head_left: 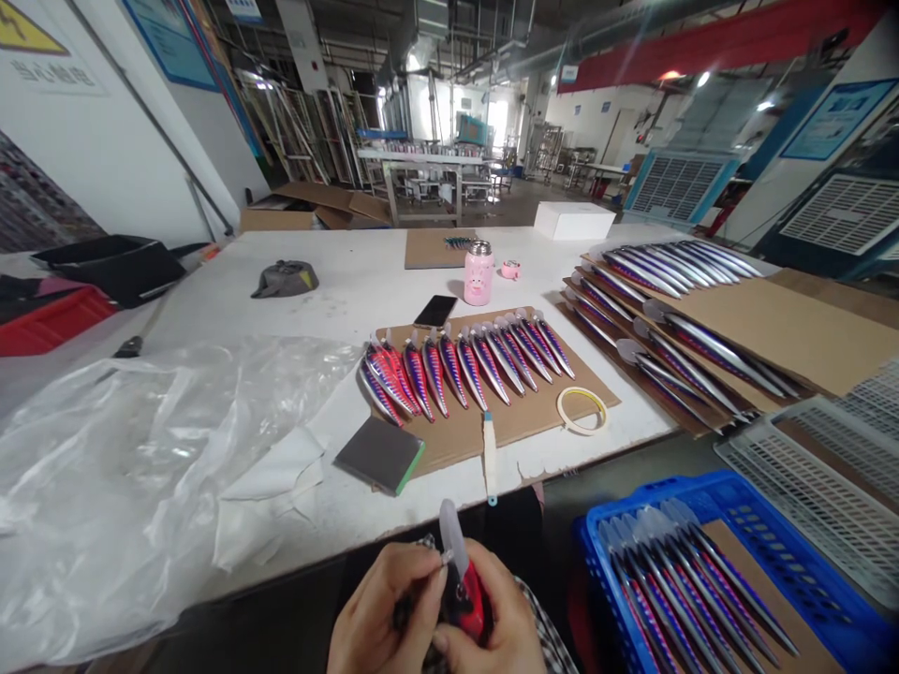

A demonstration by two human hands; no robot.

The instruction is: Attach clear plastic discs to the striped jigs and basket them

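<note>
Lure [464, 592] within a two-handed grip, lip [453, 535] upward: right hand [504, 608] clasps it, left hand [390, 599] pinches at the lip's base; a steady clasp and light pinch best protect the lip

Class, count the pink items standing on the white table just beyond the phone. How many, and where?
2: the pink bottle, behind and right of the phone, and the small pink cup-like piece to the bottle's right. Something small could be hidden behind the bottle.
</note>
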